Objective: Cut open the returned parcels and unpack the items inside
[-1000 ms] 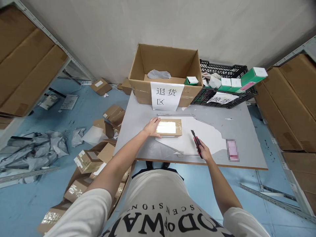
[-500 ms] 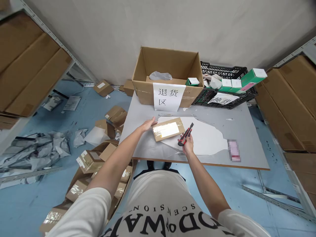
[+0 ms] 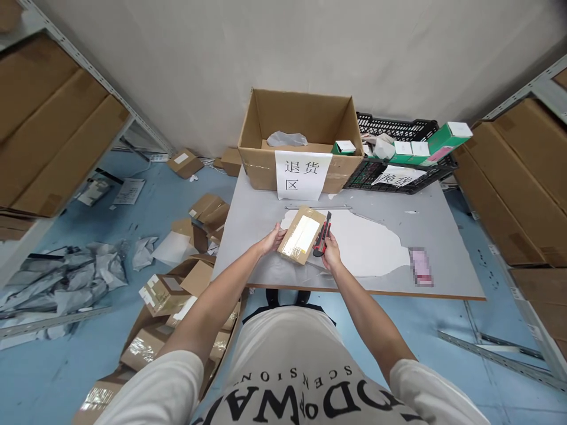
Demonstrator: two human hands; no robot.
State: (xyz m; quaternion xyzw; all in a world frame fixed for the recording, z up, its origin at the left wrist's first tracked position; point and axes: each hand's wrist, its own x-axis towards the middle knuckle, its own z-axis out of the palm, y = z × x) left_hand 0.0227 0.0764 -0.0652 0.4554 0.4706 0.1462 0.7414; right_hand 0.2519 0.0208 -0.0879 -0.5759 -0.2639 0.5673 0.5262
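My left hand (image 3: pixel 271 241) grips the near-left edge of a small taped parcel (image 3: pixel 302 235), tilted over the table (image 3: pixel 266 203). My right hand (image 3: pixel 330 252) is clenched around a red box cutter (image 3: pixel 322 235), whose blade end rests against the parcel's right side. A big open carton (image 3: pixel 301 139) stands beyond both hands.

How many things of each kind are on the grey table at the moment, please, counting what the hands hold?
Small taped parcel, held by the left hand: 1
Red and black box cutter, held in the right hand: 1
Large open cardboard box: 1
Black plastic crate: 1
Pink blurred item: 1
Total: 5, on the grey table.
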